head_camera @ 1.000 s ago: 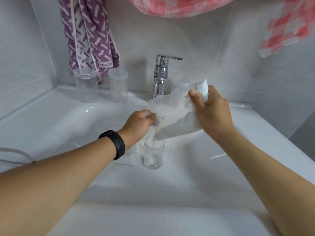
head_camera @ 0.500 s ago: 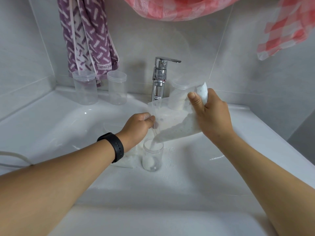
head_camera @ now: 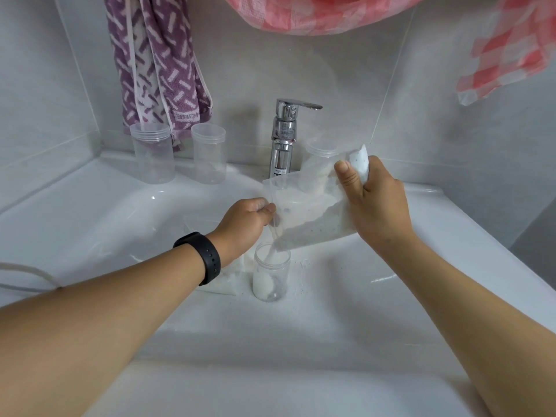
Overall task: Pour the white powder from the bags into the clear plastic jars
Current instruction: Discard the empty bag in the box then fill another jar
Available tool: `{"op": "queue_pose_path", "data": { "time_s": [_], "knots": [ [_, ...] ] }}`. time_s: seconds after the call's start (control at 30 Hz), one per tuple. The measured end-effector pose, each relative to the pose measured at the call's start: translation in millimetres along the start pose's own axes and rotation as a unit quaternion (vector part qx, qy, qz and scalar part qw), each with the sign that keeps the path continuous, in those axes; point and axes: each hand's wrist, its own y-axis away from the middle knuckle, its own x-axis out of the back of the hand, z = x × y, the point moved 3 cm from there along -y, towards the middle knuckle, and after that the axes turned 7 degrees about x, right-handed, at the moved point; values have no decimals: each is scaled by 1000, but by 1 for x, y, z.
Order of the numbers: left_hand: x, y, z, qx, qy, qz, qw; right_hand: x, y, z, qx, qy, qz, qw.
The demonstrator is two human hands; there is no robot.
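A clear plastic bag of white powder (head_camera: 313, 224) is tilted above a small clear jar (head_camera: 271, 275) standing in the white sink. Powder streams from the bag's lower corner into the jar, which holds a heap of powder at its bottom. My right hand (head_camera: 376, 203) grips the bag's raised far end. My left hand (head_camera: 246, 222) pinches the bag's left edge near the spout. A second bag of powder (head_camera: 228, 281) lies flat in the basin, partly under my left wrist.
Two empty clear jars (head_camera: 153, 155) (head_camera: 209, 156) stand on the sink's back ledge at left, another jar (head_camera: 320, 152) is half hidden behind the bag. A chrome tap (head_camera: 284, 136) rises at the middle back. Purple and pink-checked cloths hang above. Spilled powder dots the basin (head_camera: 346, 296).
The powder heap in the jar has grown. The bag and both hands have stayed almost in place, tilted over the jar.
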Motion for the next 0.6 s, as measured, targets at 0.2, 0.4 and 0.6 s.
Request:
{"op": "queue_pose_path", "data": {
  "time_s": [0.2, 0.4, 0.6],
  "knots": [
    [0, -1, 0, 0, 4, -2, 1000, 1, 0, -2, -1, 2, 5, 1000],
    [0, -4, -2, 6, -4, -6, 1000, 1, 2, -4, 1, -4, 5, 1000],
    [0, -5, -3, 2, -14, -3, 1000, 2, 2, -5, 1, -5, 4, 1000]
  ]
}}
